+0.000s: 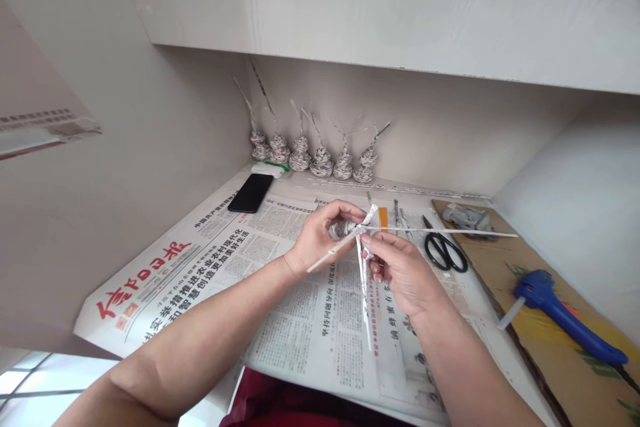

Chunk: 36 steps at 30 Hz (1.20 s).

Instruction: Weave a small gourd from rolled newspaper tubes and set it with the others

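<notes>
My left hand (327,230) is closed round a small woven piece of rolled newspaper (344,228), its body partly hidden by the fingers. Thin paper strands stick out of its end: one paper strand (445,231) reaches far to the right, another points to the lower left, and others hang toward me. With its fingers pinched at the strands' crossing, my right hand (395,263) grips a paper strand (365,287). Both hands are close together above the newspaper sheet (295,280).
Several gourd-shaped woven paper pieces (321,163) line the back wall. A black phone (251,193) lies at left. On the right are black-handled scissors (445,251), a cardboard sheet (505,280), a crumpled grey cloth (469,219) and a blue glue gun (565,313). Long paper sticks (400,189) lie behind.
</notes>
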Each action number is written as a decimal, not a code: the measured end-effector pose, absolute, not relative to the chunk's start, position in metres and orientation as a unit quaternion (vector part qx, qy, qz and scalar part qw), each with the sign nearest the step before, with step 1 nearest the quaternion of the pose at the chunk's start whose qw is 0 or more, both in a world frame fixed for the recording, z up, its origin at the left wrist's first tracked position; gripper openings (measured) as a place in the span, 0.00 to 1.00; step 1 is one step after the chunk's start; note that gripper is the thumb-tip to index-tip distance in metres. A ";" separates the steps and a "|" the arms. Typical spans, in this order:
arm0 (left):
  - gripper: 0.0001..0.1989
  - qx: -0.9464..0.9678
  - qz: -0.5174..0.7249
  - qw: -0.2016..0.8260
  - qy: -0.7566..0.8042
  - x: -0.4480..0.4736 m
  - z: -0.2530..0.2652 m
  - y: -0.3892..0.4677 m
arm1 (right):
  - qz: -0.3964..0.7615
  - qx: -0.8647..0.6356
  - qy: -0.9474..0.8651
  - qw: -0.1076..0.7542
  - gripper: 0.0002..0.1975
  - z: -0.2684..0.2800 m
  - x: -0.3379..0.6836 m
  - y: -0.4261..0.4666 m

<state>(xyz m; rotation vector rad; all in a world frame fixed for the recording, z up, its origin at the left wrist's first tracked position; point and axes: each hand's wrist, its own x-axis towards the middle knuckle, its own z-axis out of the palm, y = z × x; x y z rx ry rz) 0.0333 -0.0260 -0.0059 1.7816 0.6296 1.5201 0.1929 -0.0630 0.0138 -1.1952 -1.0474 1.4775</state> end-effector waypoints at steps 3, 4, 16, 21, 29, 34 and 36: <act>0.13 0.699 0.579 0.339 0.249 0.032 -0.006 -0.025 | 0.600 -0.490 -0.418 0.474 0.20 0.012 0.192 -0.062; 0.13 0.701 0.577 0.337 0.249 0.032 -0.007 -0.024 | 0.596 -0.492 -0.416 0.479 0.19 0.012 0.192 -0.061; 0.13 0.732 0.556 0.299 0.255 0.033 -0.006 -0.027 | 0.539 -0.510 -0.440 0.506 0.19 0.005 0.192 -0.059; 0.13 0.739 0.559 0.260 0.273 0.033 -0.006 -0.027 | 0.547 -0.506 -0.440 0.501 0.19 0.002 0.191 -0.057; 0.12 0.701 0.572 0.320 0.280 0.035 -0.011 -0.023 | 0.417 -0.498 -0.561 0.513 0.17 0.014 0.198 -0.063; 0.14 0.695 0.564 0.349 0.280 0.033 -0.016 -0.018 | 0.312 -0.505 -0.605 0.531 0.13 0.015 0.196 -0.068; 0.14 0.696 0.561 0.347 0.282 0.033 -0.016 -0.017 | 0.261 -0.518 -0.619 0.530 0.11 0.014 0.196 -0.069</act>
